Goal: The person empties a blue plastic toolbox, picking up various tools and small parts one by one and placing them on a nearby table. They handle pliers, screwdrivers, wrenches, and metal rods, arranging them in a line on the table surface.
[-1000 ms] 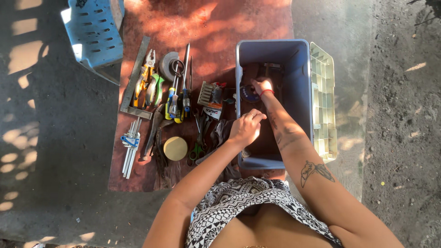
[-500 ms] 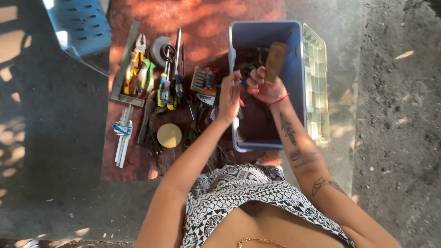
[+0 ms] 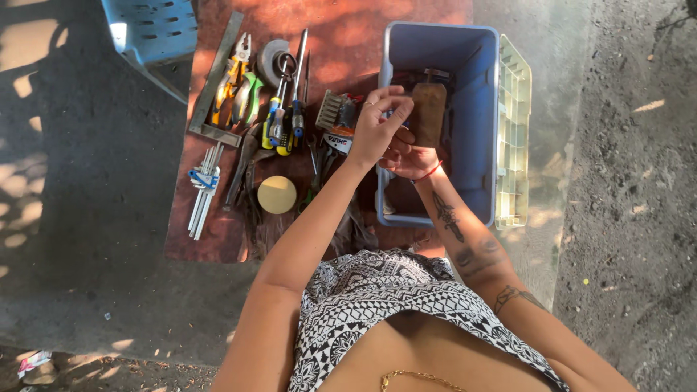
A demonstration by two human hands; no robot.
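Observation:
My right hand (image 3: 411,156) holds a flat brown wooden-handled tool (image 3: 428,112) upright over the open blue toolbox (image 3: 475,65). My left hand (image 3: 377,127) is raised beside it, fingers pinching at the tool's left edge where a small blue part shows. Both hands hover above the box's left wall. What lies in the bottom of the box is dark and partly hidden by my hands.
A reddish mat (image 3: 348,33) on the ground carries pliers (image 3: 236,76), screwdrivers (image 3: 283,116), a wire brush (image 3: 330,110), a hex key set (image 3: 202,185), a round yellow disc (image 3: 276,194) and a metal square (image 3: 210,87). A blue plastic chair (image 3: 152,29) stands at the far left. The toolbox lid tray (image 3: 513,138) hangs open at right.
My right hand lifted the brown tool out of the box and brought it nearer. My left hand rose from the box's edge to meet it.

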